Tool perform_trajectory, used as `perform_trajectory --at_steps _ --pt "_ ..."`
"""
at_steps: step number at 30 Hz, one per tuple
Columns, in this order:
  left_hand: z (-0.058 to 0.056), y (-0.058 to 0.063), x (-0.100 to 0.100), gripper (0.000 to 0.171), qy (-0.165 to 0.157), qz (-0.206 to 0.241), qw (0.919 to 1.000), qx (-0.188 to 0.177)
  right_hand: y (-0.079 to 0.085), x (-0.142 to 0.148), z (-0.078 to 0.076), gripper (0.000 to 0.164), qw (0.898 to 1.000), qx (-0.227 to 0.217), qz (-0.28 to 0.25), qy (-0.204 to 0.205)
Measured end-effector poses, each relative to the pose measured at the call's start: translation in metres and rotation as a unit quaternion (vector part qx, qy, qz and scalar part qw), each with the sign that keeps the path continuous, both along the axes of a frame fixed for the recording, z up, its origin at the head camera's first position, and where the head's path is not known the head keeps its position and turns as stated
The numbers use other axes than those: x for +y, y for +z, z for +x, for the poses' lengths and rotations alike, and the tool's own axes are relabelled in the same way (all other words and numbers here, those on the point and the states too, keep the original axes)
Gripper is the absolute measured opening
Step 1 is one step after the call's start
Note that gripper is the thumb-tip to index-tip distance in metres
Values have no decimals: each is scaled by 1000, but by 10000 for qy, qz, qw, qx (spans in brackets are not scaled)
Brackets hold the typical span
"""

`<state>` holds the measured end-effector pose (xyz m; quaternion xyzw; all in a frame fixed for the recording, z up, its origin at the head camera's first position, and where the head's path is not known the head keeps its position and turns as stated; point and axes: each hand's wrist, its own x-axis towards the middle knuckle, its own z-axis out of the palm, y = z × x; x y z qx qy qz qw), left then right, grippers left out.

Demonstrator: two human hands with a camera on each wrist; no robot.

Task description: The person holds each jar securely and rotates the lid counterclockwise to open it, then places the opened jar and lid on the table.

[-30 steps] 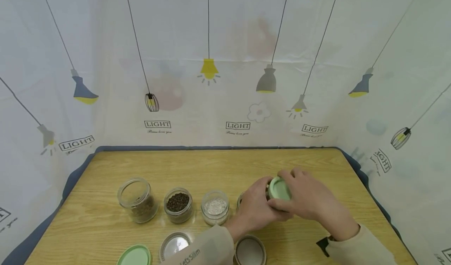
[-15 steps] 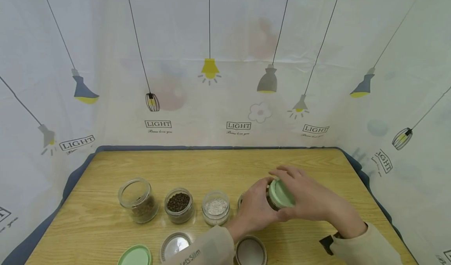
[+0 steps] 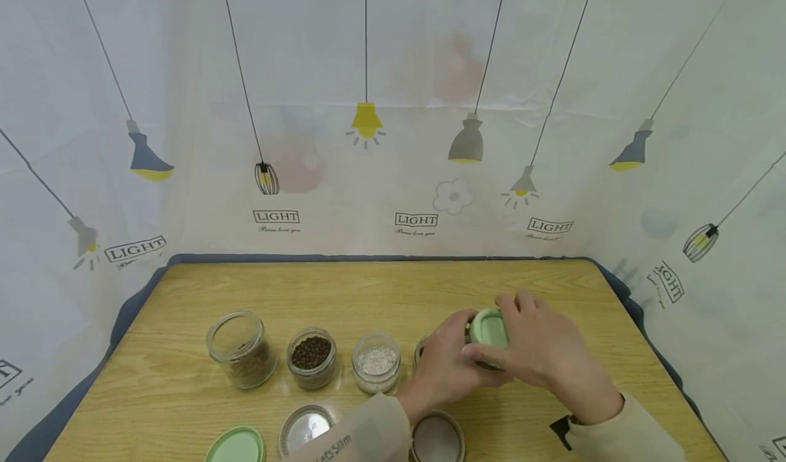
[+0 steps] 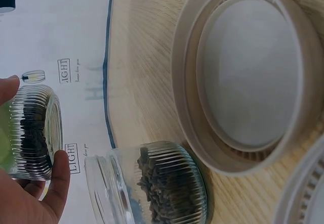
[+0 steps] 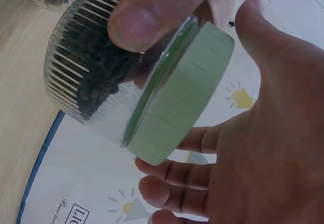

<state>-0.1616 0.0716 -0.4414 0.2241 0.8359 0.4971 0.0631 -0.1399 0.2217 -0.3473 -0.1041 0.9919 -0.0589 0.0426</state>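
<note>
A ribbed glass jar (image 5: 96, 67) with dark, clumpy contents is held tilted above the table by my left hand (image 3: 448, 359). In the right wrist view, the left thumb (image 5: 136, 27) presses on the glass near the neck. A light green lid (image 3: 489, 329) sits on the jar's mouth. Around the lid's edge curl the fingers and thumb of my right hand (image 3: 546, 346). Most of the jar is hidden by the hands in the head view. Just behind the left hand stands an open ribbed jar (image 4: 172, 183), also with dark contents.
To the left stand open jars: one of white grains (image 3: 376, 361), one of dark peppercorns (image 3: 310, 354), and a taller jar (image 3: 248, 353). Along the near side lie a green lid (image 3: 235, 445), a clear-centred lid (image 3: 305, 429) and a beige-rimmed lid (image 3: 437, 438).
My right hand twisted over the lid, tipping towards the right, then turned back close to its earlier pose. The left hand keeps hold of the jar in nearly the same place.
</note>
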Motion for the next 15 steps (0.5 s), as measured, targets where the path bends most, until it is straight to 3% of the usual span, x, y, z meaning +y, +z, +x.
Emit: perform_trajectory --at_steps 5,10,15 --pt "1 -1 0 75 34 -15 9999 -104 -2 -1 -3 92 9996 -254 -109 15" --pt "1 -1 -1 81 143 -255 9996 52 -3 6 -7 73 9957 -233 -523 728" --pt "1 -2 -2 85 147 -346 9992 131 2 12 -8 89 9856 -482 -973 1294"
